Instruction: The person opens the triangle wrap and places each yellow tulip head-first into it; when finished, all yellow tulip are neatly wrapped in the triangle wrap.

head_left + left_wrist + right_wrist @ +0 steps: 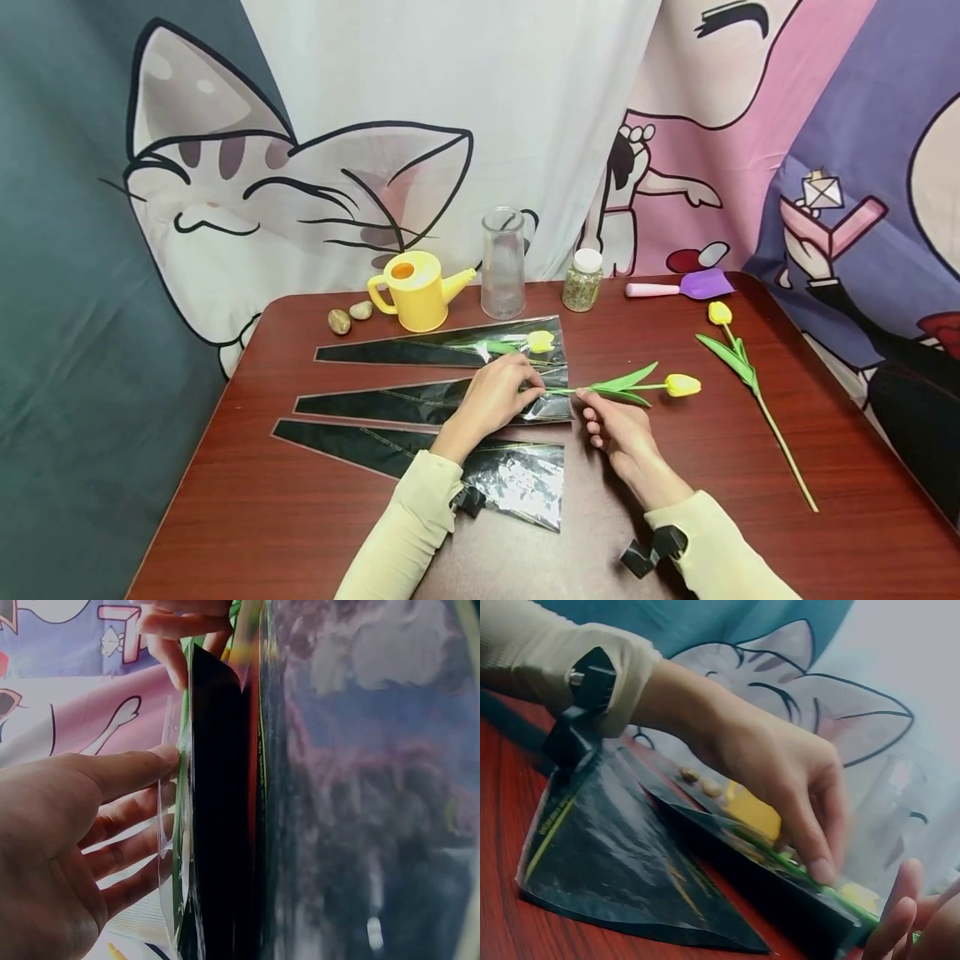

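head view: three black sleeves (431, 402), three yellow tulips (681, 385), two stones (348, 317).

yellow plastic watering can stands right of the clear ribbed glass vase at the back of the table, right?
Not quite: the yellow plastic watering can stands left of the clear ribbed glass vase, its spout toward it. The head view shows this; both are at the back of the red-brown table.

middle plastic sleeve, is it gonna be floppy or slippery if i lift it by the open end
The middle plastic sleeve looks like thin glossy film, so it would probably sag. Its shiny surface suggests it may slip on the table. The left hand lifts its edge with fingertips, hinting it is light.
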`<state>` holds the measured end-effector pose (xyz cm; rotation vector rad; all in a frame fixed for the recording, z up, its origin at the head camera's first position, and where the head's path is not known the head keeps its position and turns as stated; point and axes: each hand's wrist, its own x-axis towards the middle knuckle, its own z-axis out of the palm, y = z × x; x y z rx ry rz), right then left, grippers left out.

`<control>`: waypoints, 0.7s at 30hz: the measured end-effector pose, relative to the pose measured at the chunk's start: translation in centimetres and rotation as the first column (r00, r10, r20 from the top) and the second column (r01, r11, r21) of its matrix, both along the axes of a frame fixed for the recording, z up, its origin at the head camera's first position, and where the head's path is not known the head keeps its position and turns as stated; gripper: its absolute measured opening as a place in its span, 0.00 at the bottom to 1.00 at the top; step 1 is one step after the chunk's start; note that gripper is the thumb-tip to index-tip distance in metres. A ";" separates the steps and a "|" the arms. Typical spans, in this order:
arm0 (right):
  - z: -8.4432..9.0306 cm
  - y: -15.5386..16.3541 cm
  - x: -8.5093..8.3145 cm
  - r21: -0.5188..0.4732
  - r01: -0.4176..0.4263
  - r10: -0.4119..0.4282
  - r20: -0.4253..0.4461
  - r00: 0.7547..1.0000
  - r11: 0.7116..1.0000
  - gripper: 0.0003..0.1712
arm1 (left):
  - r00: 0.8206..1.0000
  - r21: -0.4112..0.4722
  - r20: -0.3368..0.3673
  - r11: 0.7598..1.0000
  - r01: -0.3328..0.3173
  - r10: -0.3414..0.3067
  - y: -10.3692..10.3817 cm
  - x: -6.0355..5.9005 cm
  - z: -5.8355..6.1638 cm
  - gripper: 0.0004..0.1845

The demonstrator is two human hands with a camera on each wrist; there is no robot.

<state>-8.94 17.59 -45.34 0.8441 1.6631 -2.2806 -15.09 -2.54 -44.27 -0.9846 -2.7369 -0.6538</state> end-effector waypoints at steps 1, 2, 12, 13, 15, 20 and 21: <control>0.0 -0.1 -0.1 0.001 -0.018 0.018 -0.001 1.000 1.000 0.09 | 1.000 -0.002 0.001 1.000 -0.001 0.001 0.0 0.0 0.0 0.03; -0.1 -0.2 -0.2 0.000 -0.036 0.036 -0.002 0.999 0.999 0.09 | 1.000 -0.004 0.002 1.000 -0.001 0.001 0.0 0.0 0.0 0.03; 0.9 2.9 -0.3 0.155 -0.305 0.329 -0.169 0.929 0.940 0.22 | 1.000 -0.001 0.003 1.000 0.000 0.000 -0.3 -0.1 -0.1 0.02; 1.2 3.6 -0.4 0.229 -0.320 0.368 -0.216 0.904 0.919 0.24 | 1.000 0.000 0.001 1.000 0.000 0.000 -0.3 -0.2 -0.1 0.02; 1.9 5.1 -0.7 0.403 -0.310 0.445 -0.301 0.844 0.861 0.24 | 1.000 -0.001 -0.003 1.000 0.000 0.000 -0.3 -0.2 -0.1 0.02; 3.2 8.8 -1.7 0.837 -0.046 0.630 -0.373 0.681 0.545 0.08 | 1.000 0.000 0.002 1.000 0.000 0.000 -0.3 -0.1 -0.1 0.02; 3.3 9.4 -1.9 0.884 0.018 0.665 -0.364 0.652 0.467 0.06 | 1.000 0.000 0.003 1.000 0.001 -0.001 -0.3 -0.1 -0.1 0.03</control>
